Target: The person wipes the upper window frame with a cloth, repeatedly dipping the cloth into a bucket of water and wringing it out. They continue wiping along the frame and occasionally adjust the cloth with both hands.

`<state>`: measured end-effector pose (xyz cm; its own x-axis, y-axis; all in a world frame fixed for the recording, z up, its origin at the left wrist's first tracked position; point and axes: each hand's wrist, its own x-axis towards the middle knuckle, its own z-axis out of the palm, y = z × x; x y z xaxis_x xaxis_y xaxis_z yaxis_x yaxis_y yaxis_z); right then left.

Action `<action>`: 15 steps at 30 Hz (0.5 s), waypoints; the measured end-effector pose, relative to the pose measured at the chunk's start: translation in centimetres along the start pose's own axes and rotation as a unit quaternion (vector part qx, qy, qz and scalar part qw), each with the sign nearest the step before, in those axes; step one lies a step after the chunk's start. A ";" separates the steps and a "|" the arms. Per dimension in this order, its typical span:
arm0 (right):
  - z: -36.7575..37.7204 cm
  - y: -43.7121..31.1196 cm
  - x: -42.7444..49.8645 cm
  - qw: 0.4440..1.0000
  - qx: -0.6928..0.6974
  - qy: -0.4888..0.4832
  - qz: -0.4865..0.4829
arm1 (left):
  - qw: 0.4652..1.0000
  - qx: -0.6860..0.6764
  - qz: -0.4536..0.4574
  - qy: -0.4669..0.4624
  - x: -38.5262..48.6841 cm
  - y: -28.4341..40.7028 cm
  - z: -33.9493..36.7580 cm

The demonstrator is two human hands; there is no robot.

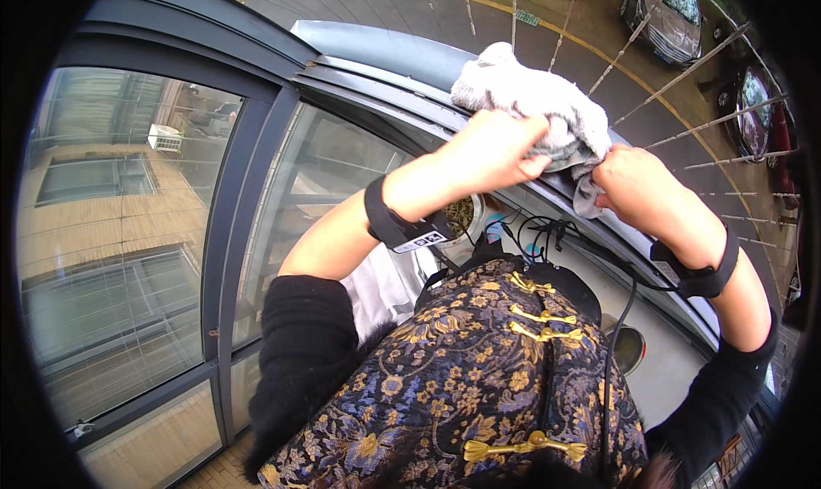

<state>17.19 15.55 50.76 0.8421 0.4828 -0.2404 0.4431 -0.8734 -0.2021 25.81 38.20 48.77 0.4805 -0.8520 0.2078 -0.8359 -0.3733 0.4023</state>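
A light grey and white cloth (529,94) lies bunched over the dark metal window sill rail, in the upper middle of the view. My left hand (497,149) grips its near edge, fingers bent into the folds. At the cloth's right end, my right hand (628,184) pinches a hanging corner of it. Both wrists wear black straps with small tags. The fingertips are partly hidden by the fabric.
A framed window pane (128,219) stands at the left. Thin cables (673,81) stretch outside the opening, above a road with parked cars. A plant pot (478,216) and black cords (558,229) sit below my hands, inside the rail.
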 end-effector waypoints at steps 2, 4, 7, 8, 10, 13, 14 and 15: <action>-0.3 0.0 0.1 1.000 -0.022 0.017 0.006 | 0.982 -0.165 -0.078 0.041 0.2 -1.2 -2.3; -1.0 -0.1 0.1 1.000 -0.010 0.025 0.004 | 0.942 -0.287 -0.154 0.081 -0.8 -2.8 -5.2; -3.0 -0.1 0.1 0.994 -0.007 0.105 -0.035 | 0.966 0.147 -0.008 0.213 -1.6 -6.7 -11.3; -3.7 -0.2 -0.1 0.989 -0.006 0.140 -0.052 | 0.928 0.292 0.027 0.228 -2.3 -8.0 -13.3; -4.9 -0.5 -0.1 0.982 0.012 0.181 -0.049 | 0.876 0.421 0.047 0.231 -3.3 -10.9 -16.2; -5.4 -1.2 0.4 0.955 0.036 0.279 -0.089 | 0.818 0.549 -0.021 0.174 -5.8 -14.1 -17.6; -5.5 -1.2 0.7 0.971 0.000 0.228 -0.075 | 0.833 0.538 -0.096 0.087 -7.1 -14.6 -17.5; -5.3 -1.4 0.7 0.980 0.002 0.187 -0.065 | 0.835 0.516 -0.192 -0.021 -8.2 -15.1 -17.0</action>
<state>18.80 16.79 55.88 0.8333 0.5315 0.1518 0.5527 -0.8058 -0.2127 38.97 57.10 56.18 0.7736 -0.6011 0.2006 -0.4164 -0.7208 -0.5541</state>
